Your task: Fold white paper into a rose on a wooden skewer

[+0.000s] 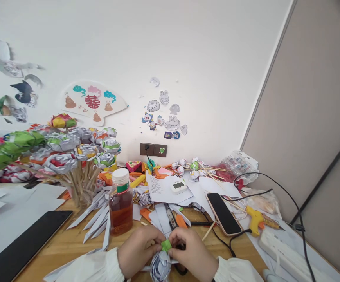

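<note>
Close to the table's front edge, my left hand [140, 248] and my right hand [191, 250] meet over a paper flower [160, 267]. Its body is folded white printed paper, with a small green paper piece [166, 245] at its top. Both hands are closed, thumbs and fingers pinching the green piece from either side. The flower's lower end is cut off by the frame. Just behind my left hand stands a bottle of amber liquid [121, 211] with a white cap. Beyond my hands lie a utility knife [171, 216] and an orange paper strip [181, 220].
Finished paper flowers on sticks [61, 156] fill a container at left, near folded white strips [96, 217] and a black tablet [29, 244]. To the right are a phone [224, 213], a yellow glue gun [254, 220], cables and a power strip [287, 250]. A white timer [178, 187] lies on papers.
</note>
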Tool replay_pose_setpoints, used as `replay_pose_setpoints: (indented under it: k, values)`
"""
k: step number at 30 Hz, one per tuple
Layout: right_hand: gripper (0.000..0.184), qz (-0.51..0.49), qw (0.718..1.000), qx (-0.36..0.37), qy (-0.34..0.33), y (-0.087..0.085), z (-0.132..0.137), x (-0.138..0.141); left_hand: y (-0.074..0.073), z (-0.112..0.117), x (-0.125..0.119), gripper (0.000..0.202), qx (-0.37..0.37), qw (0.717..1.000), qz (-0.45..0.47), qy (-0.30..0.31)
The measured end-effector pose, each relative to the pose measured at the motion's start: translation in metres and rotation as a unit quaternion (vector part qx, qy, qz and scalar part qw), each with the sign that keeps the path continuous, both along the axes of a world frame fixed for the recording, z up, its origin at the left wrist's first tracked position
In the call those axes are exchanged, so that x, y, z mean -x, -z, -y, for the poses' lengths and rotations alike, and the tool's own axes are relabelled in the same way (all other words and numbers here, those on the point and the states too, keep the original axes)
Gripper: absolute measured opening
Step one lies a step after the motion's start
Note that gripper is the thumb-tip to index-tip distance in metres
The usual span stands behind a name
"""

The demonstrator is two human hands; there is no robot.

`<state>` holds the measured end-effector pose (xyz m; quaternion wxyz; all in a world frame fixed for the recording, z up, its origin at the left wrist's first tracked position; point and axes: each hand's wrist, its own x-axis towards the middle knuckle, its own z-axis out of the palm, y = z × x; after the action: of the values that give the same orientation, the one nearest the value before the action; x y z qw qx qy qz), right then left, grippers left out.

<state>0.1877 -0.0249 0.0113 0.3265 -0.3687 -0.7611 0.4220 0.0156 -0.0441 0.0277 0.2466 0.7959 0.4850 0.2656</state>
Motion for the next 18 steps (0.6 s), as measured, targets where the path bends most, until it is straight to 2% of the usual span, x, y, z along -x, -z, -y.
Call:
replay_pose_setpoints:
  k: [6, 9, 12, 15, 18]
  values:
    - [0.015, 0.031, 0.999, -0.021, 0.038, -0.001, 0.002, 0.004, -0.001, 0.002, -0.002, 0.013, -0.044, 0.998, -0.043, 0.003]
    - [0.015, 0.040, 0.998, -0.029, 0.040, -0.002, 0.003, 0.004, -0.002, 0.002, -0.002, 0.011, -0.039, 0.999, -0.025, 0.001]
    - [0.014, 0.050, 0.996, -0.053, 0.045, -0.003, 0.004, 0.002, -0.001, -0.001, 0.001, 0.011, 0.038, 0.996, 0.083, 0.019]
    - [0.013, 0.053, 0.991, -0.111, 0.049, -0.006, 0.005, 0.002, 0.005, -0.008, 0.004, 0.034, 0.162, 0.957, 0.236, 0.034]
    - [0.013, 0.025, 0.986, -0.157, 0.039, -0.008, 0.004, 0.001, 0.012, -0.013, 0.005, 0.041, 0.202, 0.941, 0.269, 0.043]
